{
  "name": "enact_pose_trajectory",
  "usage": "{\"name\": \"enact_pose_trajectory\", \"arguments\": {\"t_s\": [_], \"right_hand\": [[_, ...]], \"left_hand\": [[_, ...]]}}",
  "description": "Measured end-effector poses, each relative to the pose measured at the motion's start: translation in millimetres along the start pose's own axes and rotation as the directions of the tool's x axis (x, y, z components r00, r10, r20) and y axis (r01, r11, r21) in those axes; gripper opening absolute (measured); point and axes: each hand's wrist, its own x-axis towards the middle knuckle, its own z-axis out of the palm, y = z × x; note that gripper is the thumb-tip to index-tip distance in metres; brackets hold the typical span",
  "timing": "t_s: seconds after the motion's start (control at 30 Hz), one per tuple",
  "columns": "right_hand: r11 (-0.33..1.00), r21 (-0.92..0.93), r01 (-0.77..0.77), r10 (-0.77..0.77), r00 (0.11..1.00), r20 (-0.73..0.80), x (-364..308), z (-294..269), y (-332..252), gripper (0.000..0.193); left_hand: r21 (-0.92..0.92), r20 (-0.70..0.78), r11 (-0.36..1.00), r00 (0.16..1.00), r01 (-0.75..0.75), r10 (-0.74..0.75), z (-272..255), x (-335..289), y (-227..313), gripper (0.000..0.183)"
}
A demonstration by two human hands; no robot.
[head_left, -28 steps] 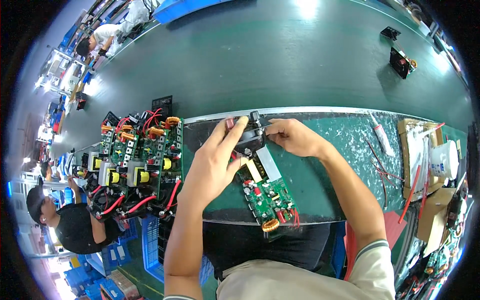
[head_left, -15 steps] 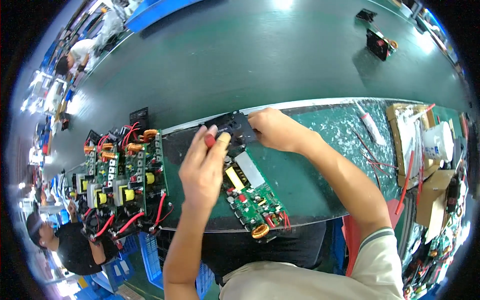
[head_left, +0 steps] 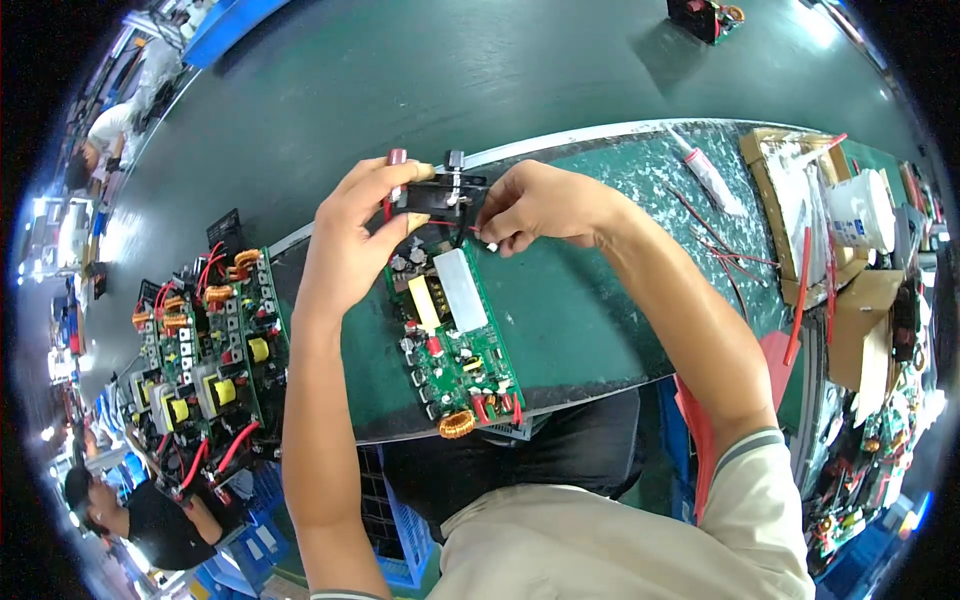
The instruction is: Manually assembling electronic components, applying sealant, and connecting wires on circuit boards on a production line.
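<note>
My left hand (head_left: 350, 225) grips the left end of a black panel (head_left: 432, 203), thumb below and fingers above. The panel is tipped up, with a red terminal post (head_left: 397, 158) and a black terminal post (head_left: 456, 160) standing on it. At the panel's right end, my right hand (head_left: 535, 205) pinches a small white connector (head_left: 490, 246) beside a thin red wire. Just below both hands lies a green circuit board (head_left: 480, 355). It carries a grey metal plate (head_left: 461, 290), a yellow part (head_left: 424, 303) and a copper coil (head_left: 457, 425) at its near end.
Several upright circuit boards (head_left: 215, 350) with red cables stand at the left. On the right are a glue tube (head_left: 712, 178), loose red wires (head_left: 725, 250), a cardboard box (head_left: 770, 150) and a white tub (head_left: 862, 212). A co-worker (head_left: 150, 515) sits at lower left.
The black panel has been tilted from nearly flat up onto its edge. My right hand has shifted from the panel's edge to the white connector. The whole view has shifted.
</note>
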Motion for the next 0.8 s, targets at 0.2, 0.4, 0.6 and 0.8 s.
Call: {"name": "enact_pose_trajectory", "arguments": {"t_s": [0.2,0.4,0.6,0.8], "right_hand": [[0.999,-0.003,0.032,-0.032,0.999,0.017,0.0,-1.3,6.7,0.014],[0.998,0.009,0.061,-0.061,0.998,-0.004,-0.2,-0.7,10.3,0.013],[0.995,0.026,0.098,-0.098,0.995,-0.019,-2.1,2.7,12.9,0.016],[0.986,0.041,0.160,-0.156,0.984,-0.088,-5.1,13.3,16.9,0.013]], "left_hand": [[0.022,-0.007,0.999,0.999,0.049,-0.048,3.3,-1.7,4.6,0.044],[0.023,0.008,0.997,0.997,0.079,-0.079,2.8,-1.0,5.1,0.046],[0.033,0.004,0.998,0.998,0.059,-0.059,3.7,1.5,3.8,0.047],[0.048,0.065,0.995,0.994,0.090,-0.093,3.1,0.9,6.5,0.049]]}}
